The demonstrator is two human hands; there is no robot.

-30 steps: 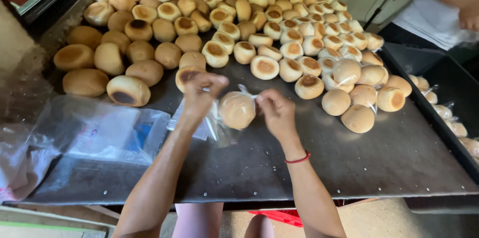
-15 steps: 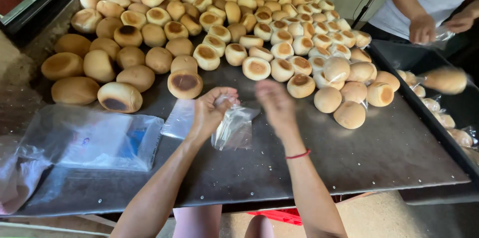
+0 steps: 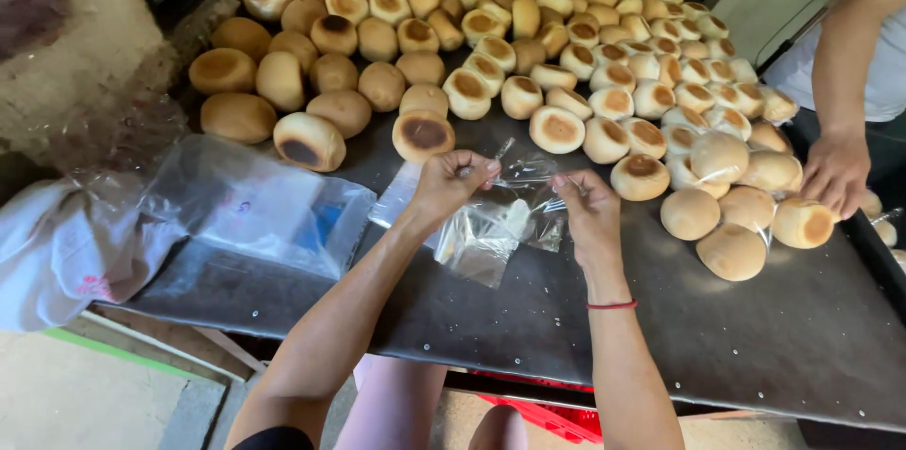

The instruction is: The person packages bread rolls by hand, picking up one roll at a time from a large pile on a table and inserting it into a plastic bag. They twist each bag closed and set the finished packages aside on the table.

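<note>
Counts of items on one dark worktop (image 3: 528, 337).
Browned round buns (image 3: 425, 134): too many for an exact count, well over sixty, in one large heap. Small clear plastic bags (image 3: 491, 233): one between two hands, left hand (image 3: 451, 184) and right hand (image 3: 587, 214). One stack of clear bags (image 3: 255, 209). One white bag (image 3: 66, 252). One other person's hand (image 3: 835, 172).

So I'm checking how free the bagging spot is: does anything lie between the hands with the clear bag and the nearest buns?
Nothing visible does. The left hand and right hand hold the clear bag over bare dark tray; the nearest bun sits just beyond the left hand, with open tray between.
</note>
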